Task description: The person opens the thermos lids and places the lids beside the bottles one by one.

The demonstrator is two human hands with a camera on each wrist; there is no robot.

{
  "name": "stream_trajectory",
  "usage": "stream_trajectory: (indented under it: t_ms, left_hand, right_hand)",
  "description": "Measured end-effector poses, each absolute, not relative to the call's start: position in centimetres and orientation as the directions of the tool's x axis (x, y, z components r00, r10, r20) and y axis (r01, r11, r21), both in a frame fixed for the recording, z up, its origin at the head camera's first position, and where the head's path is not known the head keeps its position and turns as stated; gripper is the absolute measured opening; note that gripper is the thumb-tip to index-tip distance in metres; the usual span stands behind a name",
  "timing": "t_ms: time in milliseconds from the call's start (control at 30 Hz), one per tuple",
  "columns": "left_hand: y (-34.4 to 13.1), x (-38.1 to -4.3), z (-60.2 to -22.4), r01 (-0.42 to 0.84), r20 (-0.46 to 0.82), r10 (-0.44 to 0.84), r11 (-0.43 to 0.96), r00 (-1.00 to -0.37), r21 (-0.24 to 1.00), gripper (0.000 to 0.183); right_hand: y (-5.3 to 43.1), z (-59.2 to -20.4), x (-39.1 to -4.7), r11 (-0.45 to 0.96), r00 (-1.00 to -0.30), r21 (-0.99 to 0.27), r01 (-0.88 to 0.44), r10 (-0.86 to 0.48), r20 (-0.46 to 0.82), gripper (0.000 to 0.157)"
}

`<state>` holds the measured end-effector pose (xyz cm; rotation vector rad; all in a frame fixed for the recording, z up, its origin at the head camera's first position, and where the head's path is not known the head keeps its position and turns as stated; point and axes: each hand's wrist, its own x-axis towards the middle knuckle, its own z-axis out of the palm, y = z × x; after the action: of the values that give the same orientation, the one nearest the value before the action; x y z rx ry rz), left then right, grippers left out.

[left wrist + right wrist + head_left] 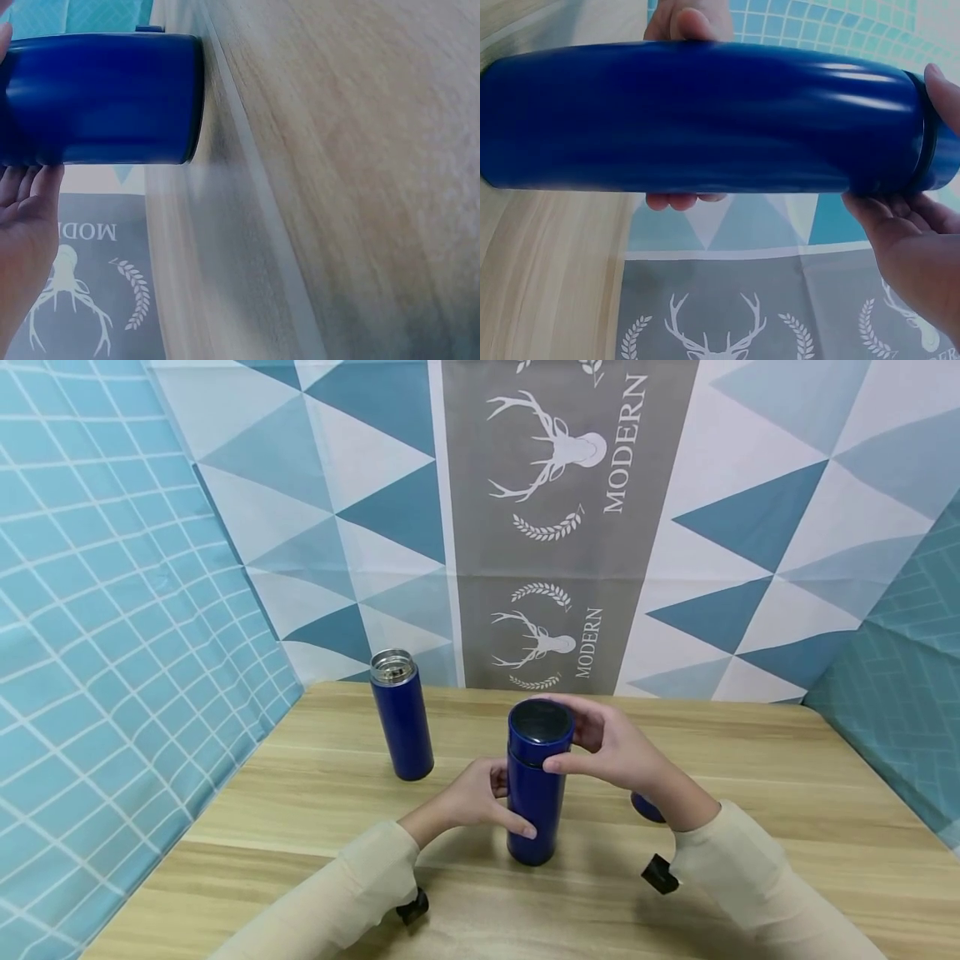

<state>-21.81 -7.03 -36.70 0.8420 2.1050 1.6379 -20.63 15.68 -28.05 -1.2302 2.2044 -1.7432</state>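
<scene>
A dark blue thermos flask [535, 806] stands upright on the wooden table in front of me, its blue lid [540, 727] with a glossy black top sitting on it. My left hand [480, 795] grips the flask's body low down from the left. Up at the lid, my right hand [617, 750] curls thumb and fingers around it, close to the dark seam; the right wrist view shows that seam [928, 139] beside the thumb. A second blue flask [402, 722] stands lidless at the back left, its bare steel mouth [393, 667] showing.
Behind my right wrist a small blue round object [647, 808] lies on the table [795, 785], partly hidden by the forearm. A patterned cloth wall [540, 552] rises along the table's back edge, and a blue tiled-print sheet [112, 610] borders the left side.
</scene>
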Motion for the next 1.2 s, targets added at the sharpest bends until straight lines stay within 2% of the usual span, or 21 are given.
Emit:
stream_trajectory:
  t_ms: [367, 800, 1000, 1200]
  left_hand:
    - [-7.2, -21.7, -36.6, 0.251, 0.089, 0.643, 0.164, -0.76, 0.954, 0.064]
    - [-7.0, -21.8, -36.6, 0.249, 0.085, 0.629, 0.176, -0.773, 0.952, 0.063]
    - [-7.0, -21.8, -36.5, 0.239, 0.069, 0.619, 0.195, -0.782, 0.951, 0.063]
    - [-7.0, -21.9, -36.2, 0.237, 0.045, 0.621, 0.231, -0.783, 0.944, 0.062]
  right_hand:
    - [16.1, -27.9, -22.0, -0.051, -0.571, -0.844, -0.533, -0.715, 0.404, 0.066]
    - [16.5, -27.7, -23.3, -0.066, -0.511, -0.862, -0.503, -0.781, 0.358, 0.068]
    - [16.5, -27.5, -23.9, -0.07, -0.493, -0.892, -0.446, -0.813, 0.31, 0.073]
    - [16.6, -27.6, -24.9, -0.136, -0.42, -0.895, -0.426, -0.846, 0.329, 0.072]
